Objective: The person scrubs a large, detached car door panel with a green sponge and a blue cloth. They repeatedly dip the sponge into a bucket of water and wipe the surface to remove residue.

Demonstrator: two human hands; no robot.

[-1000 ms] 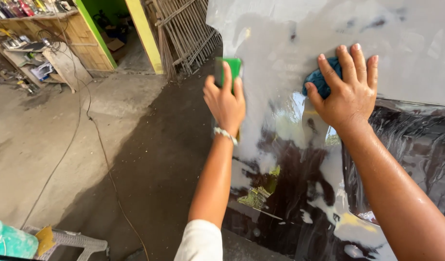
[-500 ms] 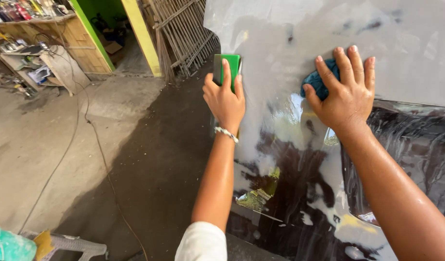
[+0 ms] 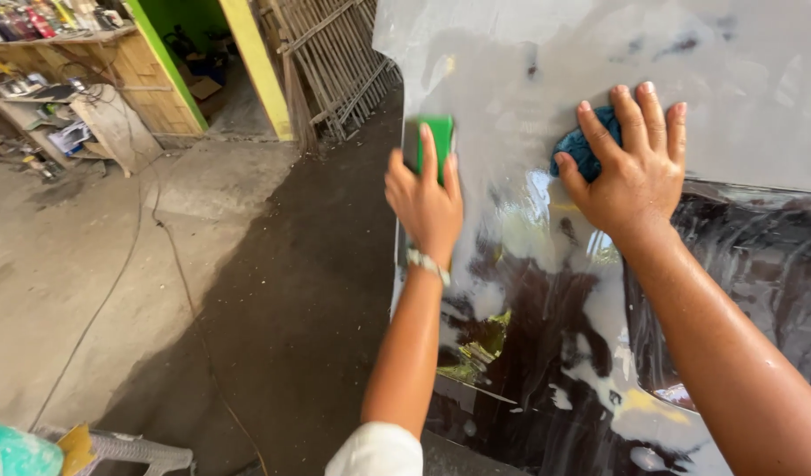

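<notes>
My left hand (image 3: 426,201) grips a flat green pad (image 3: 439,142) and holds it against the left edge of a wet, dark car panel (image 3: 546,353). A milky sheet of film (image 3: 529,70) covers the panel's upper part, with soapy streaks below it. My right hand (image 3: 633,172) lies flat on the panel to the right, fingers spread, pressing a blue sponge (image 3: 584,150) that shows only at the fingers' left side. A pale bracelet sits on my left wrist.
Concrete floor (image 3: 159,291) with a dark wet patch lies to the left, and a thin cable runs across it. A wooden bench with clutter (image 3: 62,115), a metal gate (image 3: 335,62) and green and yellow posts stand beyond. A teal container (image 3: 13,451) sits at bottom left.
Both hands stay pressed on the panel and have barely moved. The view has shifted slightly.
</notes>
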